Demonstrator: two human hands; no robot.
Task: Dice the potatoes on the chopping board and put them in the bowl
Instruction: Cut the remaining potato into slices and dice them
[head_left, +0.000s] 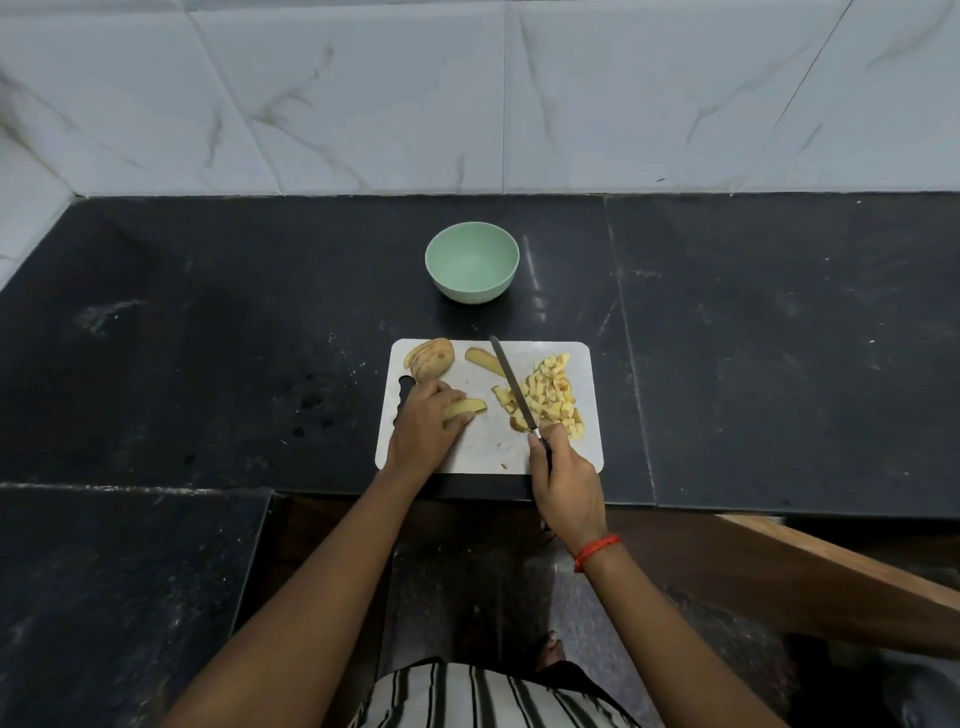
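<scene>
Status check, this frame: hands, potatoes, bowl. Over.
Left hand holds potato wedge on chopping board; right hand grips knife, blade beside diced pile. Half potato and slice not yet diced. Bowl empty, path to it clear.

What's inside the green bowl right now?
The bowl shows only its bare green inside, no potato. Its near inner wall is hidden by the rim. The diced pile lies on the chopping board.

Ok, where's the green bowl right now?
In the head view, the green bowl sits empty on the black counter, just beyond the far edge of the chopping board, in line with the tip of the knife.
</scene>
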